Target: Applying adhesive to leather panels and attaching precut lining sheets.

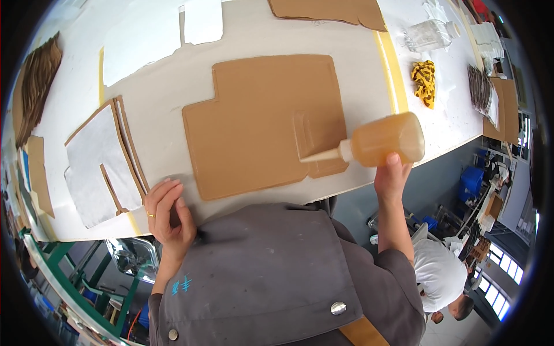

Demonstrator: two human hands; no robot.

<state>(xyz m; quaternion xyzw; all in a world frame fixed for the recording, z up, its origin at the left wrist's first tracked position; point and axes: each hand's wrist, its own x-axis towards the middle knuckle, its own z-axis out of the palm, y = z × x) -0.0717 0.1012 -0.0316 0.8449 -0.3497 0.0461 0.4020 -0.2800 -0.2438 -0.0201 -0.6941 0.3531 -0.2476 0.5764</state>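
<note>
My right hand (391,179) grips a translucent squeeze bottle (389,139) of amber liquid, tilted on its side. Its long pale nozzle points left, the tip over the lower right part of a flat brown panel (254,127). Shiny raised lines run along the panel's edges and form a narrow loop near its right side. Beside the table's front edge rests my left hand (170,213), with a ring on it. Its fingers are loosely bent, the thumb is apart, and it holds nothing. Close to it lies a stack of white-faced brown pieces (98,167).
White sheets (202,23) and another brown panel (329,10) lie farther back. At the right are a crumpled yellow patterned cloth (424,83) and a clear bottle (430,36). Brown pieces (37,86) are piled far left. A person in white (440,274) bends at lower right.
</note>
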